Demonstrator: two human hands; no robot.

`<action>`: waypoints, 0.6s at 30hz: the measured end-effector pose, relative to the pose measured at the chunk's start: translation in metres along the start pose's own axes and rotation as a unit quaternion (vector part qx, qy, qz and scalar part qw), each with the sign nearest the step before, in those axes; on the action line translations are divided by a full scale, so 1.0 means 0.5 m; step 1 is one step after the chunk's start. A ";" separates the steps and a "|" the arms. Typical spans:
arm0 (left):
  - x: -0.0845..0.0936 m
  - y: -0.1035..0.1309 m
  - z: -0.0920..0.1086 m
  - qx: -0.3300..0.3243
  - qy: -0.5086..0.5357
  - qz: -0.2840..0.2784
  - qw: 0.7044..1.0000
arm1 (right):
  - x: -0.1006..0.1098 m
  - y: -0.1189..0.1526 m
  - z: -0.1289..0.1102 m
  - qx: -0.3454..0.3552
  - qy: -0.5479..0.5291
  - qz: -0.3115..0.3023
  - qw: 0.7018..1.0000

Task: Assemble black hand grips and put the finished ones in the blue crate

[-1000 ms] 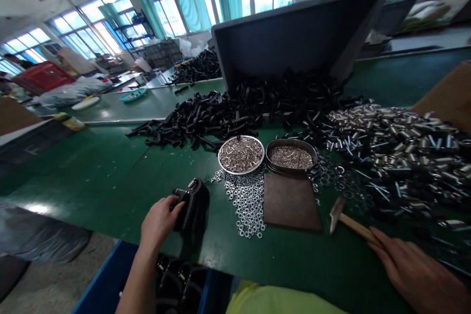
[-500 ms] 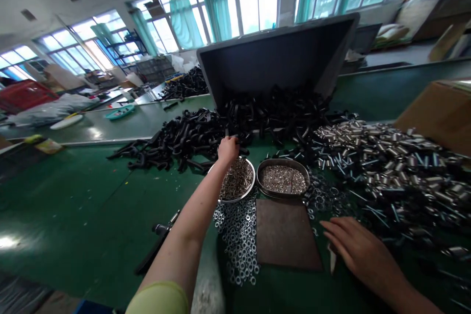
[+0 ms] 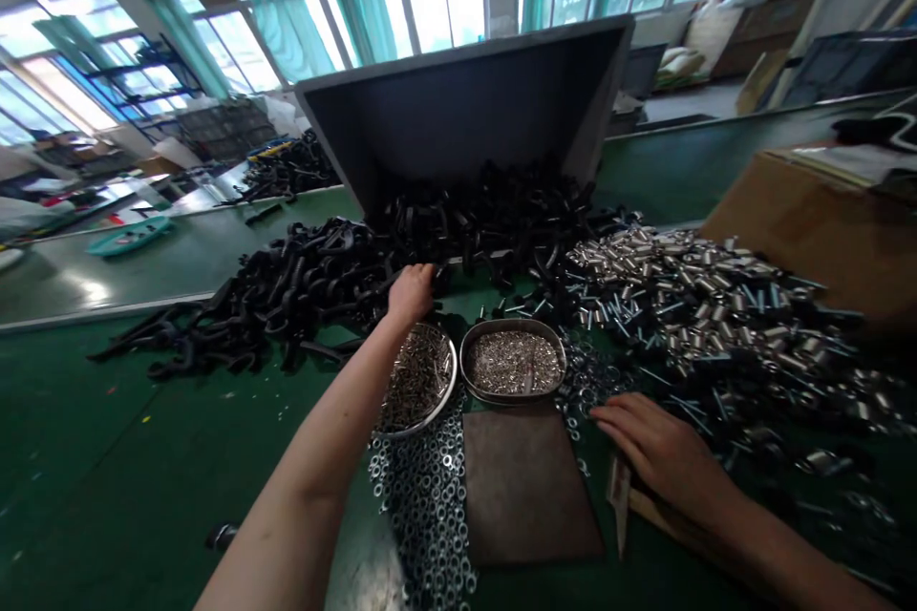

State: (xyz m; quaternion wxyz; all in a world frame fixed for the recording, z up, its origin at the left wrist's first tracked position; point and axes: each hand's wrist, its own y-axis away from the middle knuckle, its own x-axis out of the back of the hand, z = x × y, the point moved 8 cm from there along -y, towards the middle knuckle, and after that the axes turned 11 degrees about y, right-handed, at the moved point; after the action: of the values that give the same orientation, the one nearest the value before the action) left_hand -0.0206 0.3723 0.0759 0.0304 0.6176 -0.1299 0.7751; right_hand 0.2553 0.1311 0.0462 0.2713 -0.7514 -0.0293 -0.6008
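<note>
My left hand (image 3: 412,291) reaches to the front edge of a heap of curved black handle-like parts (image 3: 308,272), just behind a round bowl of small screws (image 3: 419,377). Its fingers are curled down, and whatever they hold is hidden. Low at the right, my right hand (image 3: 655,449) lies with fingers stretched out, their tips beside loose metal rings (image 3: 591,377). A pointed metal blade (image 3: 618,501) sticks out under that hand. Between the hands stand an oval tin of tiny metal pieces (image 3: 512,361) and a flat brown plate (image 3: 530,487).
Loose nuts or washers (image 3: 430,506) spread left of the plate. A grey bin (image 3: 465,105) lies tipped at the back, black parts spilling from it. Metal cylinders and bolts (image 3: 716,296) are heaped at right, before a cardboard box (image 3: 817,229). A teal tray (image 3: 129,237) sits far left.
The view has turned to the right, so the bench appears shifted left. My left hand reaches slightly farther past the screw bowl. More of the blade shows beneath my right hand.
</note>
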 end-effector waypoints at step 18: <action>0.049 0.302 -0.341 0.400 0.282 0.317 0.812 | -0.021 -0.110 0.214 -0.148 0.002 -0.038 0.988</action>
State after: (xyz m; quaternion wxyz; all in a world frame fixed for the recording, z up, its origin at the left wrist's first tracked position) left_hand -0.2195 0.2644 0.0400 -0.4314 0.2544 0.0176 0.8654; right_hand 0.3271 0.2281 0.0431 0.1342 -0.7803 0.0321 -0.6100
